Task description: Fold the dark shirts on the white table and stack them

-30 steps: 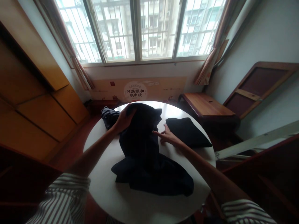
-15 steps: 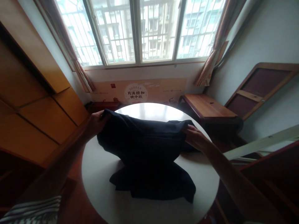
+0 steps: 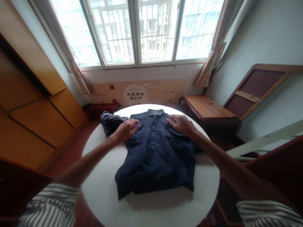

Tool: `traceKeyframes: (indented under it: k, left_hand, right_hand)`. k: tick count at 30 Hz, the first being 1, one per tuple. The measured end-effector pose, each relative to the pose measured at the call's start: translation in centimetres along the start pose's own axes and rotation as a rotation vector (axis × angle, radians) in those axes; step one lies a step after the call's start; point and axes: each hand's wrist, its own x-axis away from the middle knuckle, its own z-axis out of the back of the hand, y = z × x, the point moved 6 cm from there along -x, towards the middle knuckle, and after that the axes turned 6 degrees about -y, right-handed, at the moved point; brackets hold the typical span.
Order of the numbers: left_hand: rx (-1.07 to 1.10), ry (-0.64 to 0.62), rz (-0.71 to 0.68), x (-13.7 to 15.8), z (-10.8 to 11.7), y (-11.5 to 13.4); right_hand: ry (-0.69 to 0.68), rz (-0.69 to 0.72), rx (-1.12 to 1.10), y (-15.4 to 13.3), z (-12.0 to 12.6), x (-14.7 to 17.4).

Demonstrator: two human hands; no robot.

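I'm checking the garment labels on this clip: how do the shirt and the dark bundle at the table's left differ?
The shirt lies spread out, collar and button front showing; the bundle is bunched up. The shirt covers much of the middle of the white table, while the bundle takes a smaller patch near its far left edge. Both are dark.

The place looked like a room in a home: 2 curtains were drawn aside at a window, flats rose outside, facing it, cupboards ran along the left side, a stand sat low near the far right corner, and a round table stood in the middle
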Motion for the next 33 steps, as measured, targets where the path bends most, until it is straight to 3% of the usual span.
traceKeyframes:
  k: [3, 5, 7, 11, 15, 17, 21, 23, 25, 27, 30, 33]
  left_hand:
    - [0.070, -0.244, -0.098, 4.9, -5.1, 1.4]
    - [0.137, -0.322, -0.057, 7.5, -7.1, 1.4]
    - [0.227, -0.346, 0.045, 9.1, -8.0, 0.7]
    - [0.407, -0.336, 0.146, 10.3, -8.0, -0.3]
    - [0.511, -0.281, 0.152, 12.1, -5.6, -1.3]
    - [0.551, -0.438, 0.135, 13.8, -4.6, -1.4]
    - [0.510, -0.875, 0.125, 16.0, -3.2, -0.9]
    - [0.487, -0.885, 0.145, 13.9, -2.8, -1.0]
    - [0.441, -0.719, 0.142, 9.2, -2.7, -1.7]
    - [0.315, -0.475, 0.137, 3.1, -2.9, -3.2]
    - [0.020, -0.203, 0.310, -5.3, -4.3, -6.7]
    - [-0.071, -0.138, 0.440, -10.5, -6.6, -10.0]
  right_hand:
    - [-0.310, 0.202, 0.035, -4.3, -4.7, 9.4]
    - [-0.423, 0.296, 0.029, -6.4, -6.9, 14.6]
    - [-0.466, 0.333, 0.032, -7.4, -8.3, 17.8]
    - [-0.423, 0.368, 0.070, -7.3, -8.7, 19.5]
    - [-0.389, 0.367, 0.044, -6.0, -5.8, 19.8]
    - [-0.429, 0.307, 0.007, -5.0, -4.1, 20.1]
    - [-0.570, 0.247, -0.148, -3.1, -2.1, 19.1]
    - [-0.496, 0.213, -0.191, -1.7, -1.3, 16.4]
    - [-0.330, 0.125, -0.106, 0.3, -1.0, 12.4]
    - [-0.221, -0.016, 0.080, 2.7, -1.4, 8.2]
    - [-0.217, -0.270, 0.317, 6.2, -2.9, 3.0]
    - [-0.275, -0.437, 0.344, 8.7, -4.3, 0.2]
